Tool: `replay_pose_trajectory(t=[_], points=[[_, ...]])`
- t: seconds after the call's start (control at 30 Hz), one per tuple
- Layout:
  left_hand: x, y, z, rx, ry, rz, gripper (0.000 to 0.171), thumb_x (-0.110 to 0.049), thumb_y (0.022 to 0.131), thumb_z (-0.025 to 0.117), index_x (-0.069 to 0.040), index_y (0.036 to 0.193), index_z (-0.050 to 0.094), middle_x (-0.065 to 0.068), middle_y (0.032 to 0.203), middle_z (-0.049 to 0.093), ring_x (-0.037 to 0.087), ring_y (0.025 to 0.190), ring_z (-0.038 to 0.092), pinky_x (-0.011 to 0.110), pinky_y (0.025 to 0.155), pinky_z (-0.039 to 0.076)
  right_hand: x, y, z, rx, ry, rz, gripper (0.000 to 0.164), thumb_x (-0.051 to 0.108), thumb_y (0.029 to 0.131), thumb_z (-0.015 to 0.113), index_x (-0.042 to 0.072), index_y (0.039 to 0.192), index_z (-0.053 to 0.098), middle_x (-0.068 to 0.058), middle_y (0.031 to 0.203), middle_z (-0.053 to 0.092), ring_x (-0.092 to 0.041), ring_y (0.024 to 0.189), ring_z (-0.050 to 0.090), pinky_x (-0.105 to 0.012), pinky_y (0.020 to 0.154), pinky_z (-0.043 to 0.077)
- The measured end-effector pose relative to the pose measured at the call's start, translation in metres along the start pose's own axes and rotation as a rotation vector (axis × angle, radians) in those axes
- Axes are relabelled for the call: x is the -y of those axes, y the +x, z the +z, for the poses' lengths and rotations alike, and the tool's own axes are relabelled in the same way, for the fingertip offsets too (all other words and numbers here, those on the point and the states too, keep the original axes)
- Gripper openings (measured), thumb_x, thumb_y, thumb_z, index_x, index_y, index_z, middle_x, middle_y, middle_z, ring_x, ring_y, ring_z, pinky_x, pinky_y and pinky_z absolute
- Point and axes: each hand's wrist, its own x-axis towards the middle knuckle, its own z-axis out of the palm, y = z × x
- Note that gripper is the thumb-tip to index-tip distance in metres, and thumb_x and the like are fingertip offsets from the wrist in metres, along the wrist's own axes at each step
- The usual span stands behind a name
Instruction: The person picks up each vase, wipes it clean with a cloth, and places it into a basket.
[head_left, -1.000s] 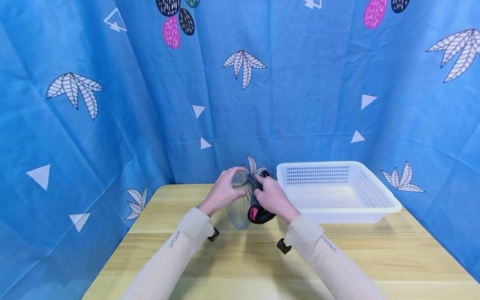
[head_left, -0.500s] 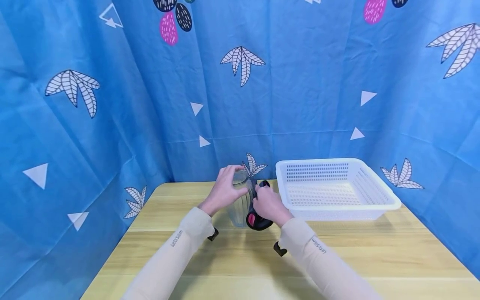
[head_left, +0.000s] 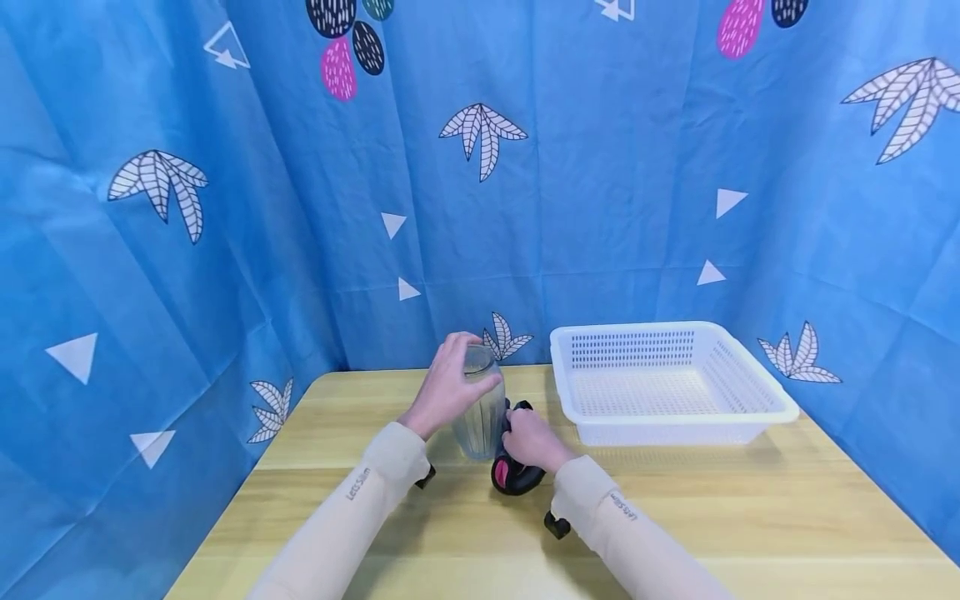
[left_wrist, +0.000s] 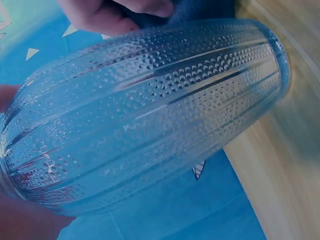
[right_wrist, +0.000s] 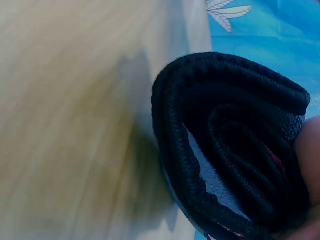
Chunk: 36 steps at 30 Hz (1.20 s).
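A clear ribbed glass vase (head_left: 480, 425) with a dimpled surface stands upright on the table, filling much of the left wrist view. My left hand (head_left: 447, 385) holds it near its rim, thumb on the near side and fingers on the far side. Beside the vase, my right hand (head_left: 531, 437) grips a rolled dark mat with black stitched edges (head_left: 517, 481). The coiled end of that mat (right_wrist: 172, 125) shows in the right wrist view, with bits of pink and grey inside. Most of its length is hidden under my right hand.
To the right stands a white perforated plastic basket (head_left: 592, 433) near the back of the wooden table (head_left: 720, 500). Blue patterned curtains (head_left: 600, 183) hang behind and on both sides.
My right hand has lowered the rolled mat along the vase's right side, towards me. My left hand and the vase have stayed almost in place.
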Motion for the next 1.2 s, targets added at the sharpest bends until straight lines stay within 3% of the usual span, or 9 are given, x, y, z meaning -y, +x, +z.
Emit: replay_pose_trajectory(t=[0.13, 0.33, 0.4, 0.57, 0.67, 0.77, 0.93, 1.07, 1.2], points=[[0.0, 0.0, 0.0, 0.01, -0.001, -0.031, 0.07, -0.048, 0.085, 0.075, -0.015, 0.139, 0.047, 0.006, 0.132, 0.045, 0.022, 0.121, 0.045, 0.045, 0.103, 0.046, 0.003, -0.002, -0.01, 0.002, 0.07, 0.035, 0.048, 0.008, 0.097, 0.056, -0.011, 0.14, 0.05, -0.026, 0.144, 0.053, -0.028, 0.106, 0.063, -0.039, 0.085, 0.051], [-0.004, -0.001, -0.004, -0.002, 0.038, -0.04, 0.07, -0.046, 0.083, 0.078, -0.015, 0.139, 0.049, 0.004, 0.137, 0.052, 0.024, 0.133, 0.04, 0.048, 0.11, 0.039, 0.019, -0.008, -0.037, -0.081, 0.138, 0.025, 0.049, 0.01, 0.098, 0.055, -0.003, 0.145, 0.05, -0.025, 0.141, 0.057, -0.022, 0.063, 0.053, -0.032, 0.058, 0.045], [-0.006, -0.002, -0.006, -0.005, 0.042, -0.049, 0.069, -0.044, 0.082, 0.08, -0.016, 0.138, 0.051, 0.002, 0.139, 0.055, 0.026, 0.136, 0.04, 0.05, 0.112, 0.037, 0.026, -0.009, -0.048, -0.129, 0.135, 0.004, 0.05, 0.011, 0.097, 0.056, -0.001, 0.145, 0.051, -0.025, 0.139, 0.058, -0.022, 0.068, 0.057, -0.032, 0.059, 0.046], [-0.009, -0.001, -0.009, 0.031, -0.012, -0.063, 0.069, -0.036, 0.082, 0.082, -0.016, 0.14, 0.052, 0.004, 0.141, 0.057, 0.03, 0.135, 0.045, 0.05, 0.11, 0.039, 0.04, -0.007, -0.071, -0.265, 0.062, -0.075, 0.051, 0.01, 0.094, 0.057, 0.003, 0.145, 0.053, -0.025, 0.136, 0.059, -0.028, 0.106, 0.06, -0.039, 0.082, 0.051], [-0.01, 0.001, -0.009, 0.056, -0.051, -0.043, 0.069, -0.029, 0.081, 0.081, -0.014, 0.141, 0.051, 0.006, 0.141, 0.055, 0.031, 0.135, 0.045, 0.051, 0.109, 0.039, 0.046, -0.005, -0.075, -0.301, 0.032, -0.095, 0.052, 0.009, 0.095, 0.057, 0.005, 0.147, 0.051, -0.024, 0.133, 0.058, -0.03, 0.1, 0.061, -0.042, 0.08, 0.051], [-0.01, 0.002, -0.008, 0.069, -0.063, -0.027, 0.069, -0.024, 0.079, 0.079, -0.012, 0.141, 0.052, 0.007, 0.14, 0.054, 0.031, 0.132, 0.044, 0.05, 0.108, 0.04, 0.047, -0.006, -0.071, -0.291, -0.01, -0.079, 0.052, 0.01, 0.096, 0.056, 0.003, 0.148, 0.049, -0.026, 0.134, 0.056, -0.032, 0.096, 0.064, -0.044, 0.08, 0.054], [-0.007, 0.003, -0.004, 0.042, -0.05, -0.009, 0.071, -0.024, 0.076, 0.078, -0.013, 0.14, 0.052, 0.003, 0.137, 0.054, 0.027, 0.129, 0.044, 0.047, 0.106, 0.041, 0.037, -0.005, -0.051, -0.224, -0.091, -0.016, 0.053, 0.013, 0.097, 0.057, -0.001, 0.147, 0.048, -0.033, 0.14, 0.051, -0.043, 0.111, 0.065, -0.051, 0.09, 0.056], [-0.004, 0.002, -0.003, 0.018, -0.049, -0.001, 0.065, -0.029, 0.081, 0.078, -0.016, 0.139, 0.052, 0.001, 0.135, 0.055, 0.025, 0.128, 0.045, 0.048, 0.106, 0.041, 0.025, -0.005, -0.032, -0.116, -0.064, 0.015, 0.051, 0.012, 0.098, 0.057, -0.004, 0.146, 0.048, -0.034, 0.142, 0.05, -0.042, 0.115, 0.063, -0.047, 0.085, 0.056], [-0.003, 0.001, 0.0, 0.012, -0.029, 0.001, 0.06, -0.043, 0.087, 0.074, -0.02, 0.138, 0.052, -0.002, 0.135, 0.055, 0.026, 0.126, 0.047, 0.048, 0.105, 0.042, 0.011, -0.005, -0.014, -0.039, -0.004, 0.019, 0.049, 0.009, 0.098, 0.057, -0.009, 0.142, 0.049, -0.032, 0.143, 0.051, -0.043, 0.127, 0.056, -0.047, 0.093, 0.053]])
